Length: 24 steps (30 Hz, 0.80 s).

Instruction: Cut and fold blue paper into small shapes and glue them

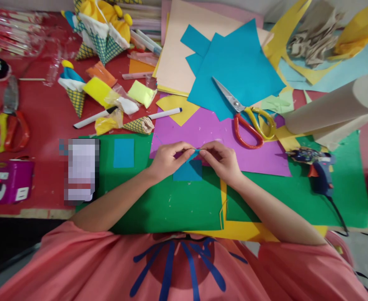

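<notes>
Between my fingertips is a small piece of blue paper (197, 152), held above the sheets. My left hand (170, 160) pinches one end of it with thumb and index finger. From the other side my right hand (222, 161) grips it the same way, the two sets of fingertips almost touching. Under the hands a blue paper rectangle (187, 173) lies on a green sheet (171, 209), partly hidden by the fingers. Another blue rectangle (123, 153) rests to the left. Beyond my right hand, yellow-and-red-handled scissors (238, 109) lie partly open on blue and purple paper.
A glue gun (322, 173) with a cord lies at right, below a white paper roll (334, 102). A phone (81, 169) is at left, near a second pair of scissors (8, 121) and a purple box (10, 180). Markers (168, 113) and fabric-wrapped cones (104, 35) sit further back.
</notes>
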{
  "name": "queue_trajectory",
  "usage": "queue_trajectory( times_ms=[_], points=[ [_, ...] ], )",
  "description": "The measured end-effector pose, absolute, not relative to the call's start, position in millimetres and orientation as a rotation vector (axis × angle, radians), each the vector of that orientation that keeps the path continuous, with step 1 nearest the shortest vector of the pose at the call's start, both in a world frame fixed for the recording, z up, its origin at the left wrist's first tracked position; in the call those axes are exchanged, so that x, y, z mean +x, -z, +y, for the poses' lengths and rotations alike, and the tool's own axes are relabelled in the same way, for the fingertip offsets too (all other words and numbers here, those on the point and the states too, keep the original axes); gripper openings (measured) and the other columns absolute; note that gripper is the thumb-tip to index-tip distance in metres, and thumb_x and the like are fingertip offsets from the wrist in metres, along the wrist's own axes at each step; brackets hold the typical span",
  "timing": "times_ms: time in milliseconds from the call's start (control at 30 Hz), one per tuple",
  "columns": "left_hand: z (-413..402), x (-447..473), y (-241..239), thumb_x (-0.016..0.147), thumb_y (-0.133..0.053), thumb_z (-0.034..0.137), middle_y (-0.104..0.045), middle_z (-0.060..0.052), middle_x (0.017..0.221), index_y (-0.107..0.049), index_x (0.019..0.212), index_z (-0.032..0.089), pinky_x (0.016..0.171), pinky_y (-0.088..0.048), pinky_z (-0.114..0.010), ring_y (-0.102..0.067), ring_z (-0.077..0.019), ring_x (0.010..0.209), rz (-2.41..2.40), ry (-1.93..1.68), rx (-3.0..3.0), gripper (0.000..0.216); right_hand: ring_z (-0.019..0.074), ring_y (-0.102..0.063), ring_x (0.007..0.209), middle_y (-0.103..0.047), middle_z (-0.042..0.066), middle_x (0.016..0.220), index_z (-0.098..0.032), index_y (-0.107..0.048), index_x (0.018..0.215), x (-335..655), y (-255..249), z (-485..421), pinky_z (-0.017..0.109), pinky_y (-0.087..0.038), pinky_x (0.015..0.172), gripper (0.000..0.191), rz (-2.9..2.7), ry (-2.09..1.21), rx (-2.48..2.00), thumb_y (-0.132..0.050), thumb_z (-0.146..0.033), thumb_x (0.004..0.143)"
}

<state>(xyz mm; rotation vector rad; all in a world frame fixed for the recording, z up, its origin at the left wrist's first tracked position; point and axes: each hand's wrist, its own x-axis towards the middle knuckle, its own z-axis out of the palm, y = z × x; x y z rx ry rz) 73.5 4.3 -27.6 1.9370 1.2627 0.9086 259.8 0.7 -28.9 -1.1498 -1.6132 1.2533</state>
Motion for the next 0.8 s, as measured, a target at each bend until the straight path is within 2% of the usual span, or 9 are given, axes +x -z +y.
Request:
queue_trajectory(
  times_ms=[167, 333, 467, 700, 800],
  points=[
    [1.9, 74.4, 25.5, 0.088, -0.057, 0.028, -0.069, 0.003, 0.064, -0.065, 0.075, 0.016, 0.054, -0.043, -0.014, -0.059, -0.0056, 0.055, 1.233, -0.946, 2.009, 0.019, 0.0090, -0.059, 0.058, -0.068, 0.001, 0.071, -0.018, -0.063, 0.082, 259.8, 30.2, -0.7, 0.022, -0.045, 0.053, 0.013, -1.691, -1.190, -1.129, -0.058, -0.028, 0.089],
    [3.8, 74.3, 26.4, 0.086, -0.056, 0.025, -0.071, 0.002, 0.071, -0.066, 0.080, 0.016, 0.057, -0.045, -0.015, -0.062, -0.0065, 0.060, 1.177, -0.918, 1.983, 0.014, 0.0095, -0.059, 0.061, -0.067, 0.001, 0.072, -0.018, -0.063, 0.082, 260.5, 33.9, 0.2, 0.024, -0.045, 0.057, 0.012, -1.719, -1.188, -1.091, -0.058, -0.027, 0.089],
    [5.7, 73.6, 27.4, 0.085, -0.058, 0.024, -0.068, 0.003, 0.064, -0.062, 0.073, 0.016, 0.053, -0.041, -0.016, -0.057, -0.0059, 0.054, 1.150, -0.933, 2.126, 0.015, 0.0093, -0.057, 0.061, -0.065, 0.000, 0.071, -0.018, -0.063, 0.081, 261.2, 32.6, 1.3, 0.024, -0.044, 0.057, 0.013, -1.751, -1.213, -1.074, -0.057, -0.026, 0.089],
    [6.7, 72.1, 25.4, 0.088, -0.056, 0.029, -0.064, 0.004, 0.061, -0.063, 0.075, 0.017, 0.052, -0.039, -0.015, -0.054, -0.0051, 0.053, 1.211, -0.899, 1.935, 0.019, 0.0077, -0.054, 0.052, -0.059, -0.003, 0.063, -0.017, -0.060, 0.077, 259.9, 29.5, 3.8, 0.020, -0.043, 0.049, 0.020, -1.416, -1.506, -1.125, -0.063, -0.036, 0.084],
    [7.4, 71.8, 24.0, 0.088, -0.056, 0.030, -0.059, 0.005, 0.057, -0.060, 0.070, 0.016, 0.050, -0.037, -0.015, -0.050, -0.0046, 0.051, 1.228, -0.920, 1.861, 0.023, 0.0073, -0.054, 0.052, -0.060, -0.003, 0.063, -0.017, -0.060, 0.078, 260.7, 30.5, 5.2, 0.020, -0.045, 0.048, 0.022, -1.320, -1.591, -1.123, -0.064, -0.038, 0.083]
  ],
)
